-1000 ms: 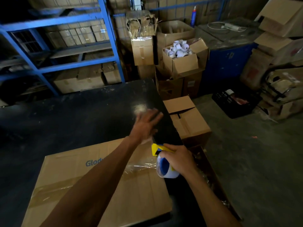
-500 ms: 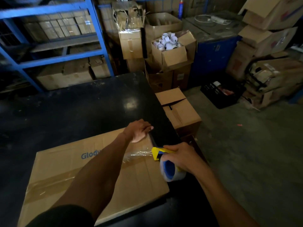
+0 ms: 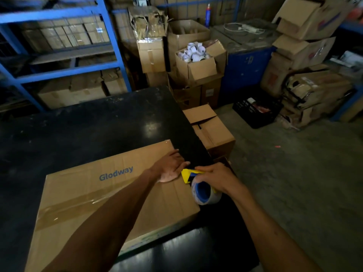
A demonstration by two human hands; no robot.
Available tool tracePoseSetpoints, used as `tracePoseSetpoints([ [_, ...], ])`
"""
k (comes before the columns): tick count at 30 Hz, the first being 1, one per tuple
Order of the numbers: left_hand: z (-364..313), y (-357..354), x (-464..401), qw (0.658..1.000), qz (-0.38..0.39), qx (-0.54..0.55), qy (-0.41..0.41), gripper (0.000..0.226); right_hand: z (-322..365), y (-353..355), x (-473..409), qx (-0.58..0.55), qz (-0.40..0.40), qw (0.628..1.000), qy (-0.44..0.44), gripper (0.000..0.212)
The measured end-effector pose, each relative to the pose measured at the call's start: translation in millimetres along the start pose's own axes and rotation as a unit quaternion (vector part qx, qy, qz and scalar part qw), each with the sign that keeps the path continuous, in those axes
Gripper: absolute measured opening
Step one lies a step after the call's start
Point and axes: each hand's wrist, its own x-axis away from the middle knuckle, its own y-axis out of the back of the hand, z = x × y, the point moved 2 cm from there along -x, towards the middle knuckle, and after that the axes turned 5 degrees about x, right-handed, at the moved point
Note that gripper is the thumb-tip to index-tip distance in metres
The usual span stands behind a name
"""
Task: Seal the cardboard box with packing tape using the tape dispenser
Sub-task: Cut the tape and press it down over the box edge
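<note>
Head view: tape run reaches the box's right edge, with your left hand (image 3: pixel 170 167) now down on the lid.

A second ago your left hand was raised off the cardboard box (image 3: pixel 110 195); it now lies flat, fingers apart, on the lid just beside your right-hand grip. Your right hand (image 3: pixel 217 178) stays clamped on the tape dispenser (image 3: pixel 198 185), its yellow head at the box's right edge on the dark surface (image 3: pixel 82 130). A clear strip of tape (image 3: pixel 64 206) runs across the lid away from the grip. Judge this as the press-and-cut stage: hold the strip end down, then tear. Beyond the grip, an open carton (image 3: pixel 198 61) holds white rolls, and a black crate (image 3: pixel 253 110) holds items too dim to identify.
</note>
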Motion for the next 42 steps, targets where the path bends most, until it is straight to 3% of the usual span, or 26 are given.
tracePoseSetpoints([
  [8, -1.9, -0.3, -0.5, 0.998, -0.052, -0.012, -0.029, 0.041, -9.2, -12.9, 9.5, 0.005, -0.016, 1.000, -0.001, 0.056],
  [12, 0.0, -4.2, -1.2, 0.999, -0.043, -0.011, -0.014, 0.051, -41.6, -15.8, 27.8, -0.024, -0.006, 1.000, -0.016, 0.043],
  [15, -6.5, -1.0, 1.5, 1.000, -0.018, 0.002, 0.007, 0.059, -51.0, -23.4, 36.5, -0.045, -0.027, 0.999, -0.016, 0.051],
  [19, -38.2, -14.5, 21.0, 0.997, 0.018, 0.056, -0.044, 0.057, -52.7, -26.2, 36.9, -0.059, -0.052, 0.997, -0.008, 0.044],
  [23, -49.6, -23.3, 42.5, 0.987, 0.027, 0.156, 0.032, 0.063, -56.3, -29.2, 38.8, -0.073, -0.056, 0.996, -0.005, 0.037],
  [30, -58.7, -15.5, 42.3, 0.990, -0.004, 0.137, 0.027, 0.057, -64.5, -43.1, 55.4, -0.092, -0.062, 0.994, -0.005, 0.042],
  [36, -56.1, -19.4, 40.3, 0.994, -0.010, 0.109, 0.017, 0.061, -91.8, -41.3, 118.9, -0.060, -0.041, 0.997, -0.027, 0.053],
  [42, -58.0, -24.1, 42.3, 0.998, -0.021, 0.054, -0.014, 0.060, -77.7, -62.2, 133.5, -0.015, -0.090, 0.996, -0.021, 0.050],
])
